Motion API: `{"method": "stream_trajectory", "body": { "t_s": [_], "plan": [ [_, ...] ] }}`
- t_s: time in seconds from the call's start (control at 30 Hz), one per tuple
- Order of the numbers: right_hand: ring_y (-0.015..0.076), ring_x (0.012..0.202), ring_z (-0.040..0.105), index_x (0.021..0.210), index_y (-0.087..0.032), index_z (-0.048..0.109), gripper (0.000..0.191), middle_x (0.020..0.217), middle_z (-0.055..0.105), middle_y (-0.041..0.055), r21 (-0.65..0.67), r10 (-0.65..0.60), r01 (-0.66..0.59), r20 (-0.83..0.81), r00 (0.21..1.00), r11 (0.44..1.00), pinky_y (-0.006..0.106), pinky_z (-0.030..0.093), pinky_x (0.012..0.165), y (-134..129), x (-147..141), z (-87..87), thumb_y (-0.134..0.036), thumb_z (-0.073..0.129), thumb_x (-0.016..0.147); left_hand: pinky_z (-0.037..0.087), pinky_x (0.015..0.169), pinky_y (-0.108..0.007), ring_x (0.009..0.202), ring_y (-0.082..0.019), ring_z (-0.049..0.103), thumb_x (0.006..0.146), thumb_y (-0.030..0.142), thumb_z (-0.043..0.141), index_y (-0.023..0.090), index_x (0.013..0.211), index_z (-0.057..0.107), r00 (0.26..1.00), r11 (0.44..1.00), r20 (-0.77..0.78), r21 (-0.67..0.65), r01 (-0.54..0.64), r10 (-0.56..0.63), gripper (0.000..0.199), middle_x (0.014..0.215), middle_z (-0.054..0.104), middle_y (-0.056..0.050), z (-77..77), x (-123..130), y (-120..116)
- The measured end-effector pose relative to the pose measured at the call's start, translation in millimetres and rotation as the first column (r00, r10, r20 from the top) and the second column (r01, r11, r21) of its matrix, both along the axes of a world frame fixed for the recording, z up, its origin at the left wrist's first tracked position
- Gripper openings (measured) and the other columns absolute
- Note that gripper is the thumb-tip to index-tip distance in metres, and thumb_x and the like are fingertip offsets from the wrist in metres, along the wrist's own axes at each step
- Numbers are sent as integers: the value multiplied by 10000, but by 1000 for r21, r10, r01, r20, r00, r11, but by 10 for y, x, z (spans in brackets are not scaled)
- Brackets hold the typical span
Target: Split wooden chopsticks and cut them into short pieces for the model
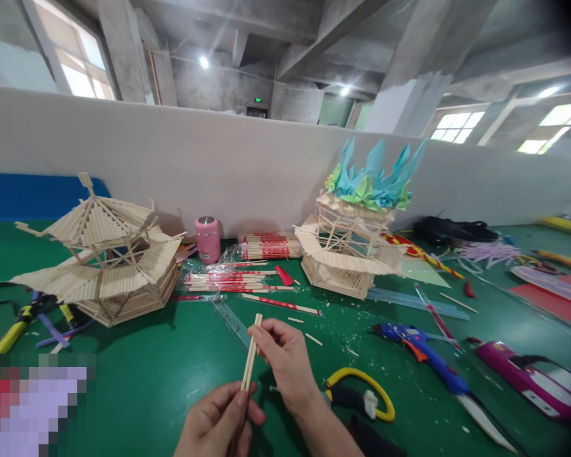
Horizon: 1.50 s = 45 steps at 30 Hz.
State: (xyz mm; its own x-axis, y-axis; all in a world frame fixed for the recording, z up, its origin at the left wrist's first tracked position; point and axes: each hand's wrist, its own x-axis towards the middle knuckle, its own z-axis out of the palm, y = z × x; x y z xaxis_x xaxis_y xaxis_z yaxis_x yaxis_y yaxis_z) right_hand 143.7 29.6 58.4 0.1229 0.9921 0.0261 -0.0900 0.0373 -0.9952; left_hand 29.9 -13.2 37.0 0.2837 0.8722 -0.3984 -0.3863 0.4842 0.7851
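A pair of wooden chopsticks (251,355) is held upright, slightly tilted, above the green table. My left hand (219,419) pinches their lower part between thumb and fingers. Near their top end, the thumb and fingers of my right hand (285,355) close on the same pair. Just behind my hands lie a clear ruler (232,322) and a chopstick in a red wrapper (280,303). Small stick pieces (313,339) are scattered beside my right hand.
Stick-built pavilions stand left (118,279) and right (342,263), the right one topped with blue folded paper (374,171). Between them are a pink flask (208,240) and wrapped chopsticks (271,246). Yellow-handled cutters (385,393), a blue glue gun (423,352) and a magenta device (528,377) lie right.
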Motion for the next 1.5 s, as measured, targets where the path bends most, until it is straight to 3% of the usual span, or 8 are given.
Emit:
{"method": "stream_trajectory", "body": {
  "t_s": [0.47, 0.87, 1.5],
  "plan": [
    [66, 425, 308, 572, -139, 595, 193, 437, 424, -60, -50, 3, -7, -82, 997, 999, 215, 204, 407, 2, -2, -16, -312, 600, 657, 324, 393, -171, 363, -55, 470, 485, 393, 761, 102, 644, 668, 999, 993, -40, -114, 0, -5, 344, 498, 632, -15, 281, 32, -39],
    [63, 418, 307, 587, -139, 600, 163, 434, 422, -69, -67, 16, -25, -122, 992, 997, 212, 215, 415, 105, -34, -130, -289, 601, 648, 455, 484, -194, 471, -94, 578, 732, 217, 599, 83, 748, 618, 999, 985, 13, -165, 44, -42, 137, 616, 661, -65, 237, -35, 32],
    [61, 411, 281, 554, -142, 583, 183, 421, 395, -76, -76, 7, -15, -108, 994, 997, 210, 191, 406, 160, -82, -146, -298, 603, 649, 456, 463, -180, 456, -89, 578, 760, 158, 563, 75, 738, 614, 999, 984, 40, -179, 21, -14, 100, 596, 658, -63, 238, -41, 85]
  ]
}}
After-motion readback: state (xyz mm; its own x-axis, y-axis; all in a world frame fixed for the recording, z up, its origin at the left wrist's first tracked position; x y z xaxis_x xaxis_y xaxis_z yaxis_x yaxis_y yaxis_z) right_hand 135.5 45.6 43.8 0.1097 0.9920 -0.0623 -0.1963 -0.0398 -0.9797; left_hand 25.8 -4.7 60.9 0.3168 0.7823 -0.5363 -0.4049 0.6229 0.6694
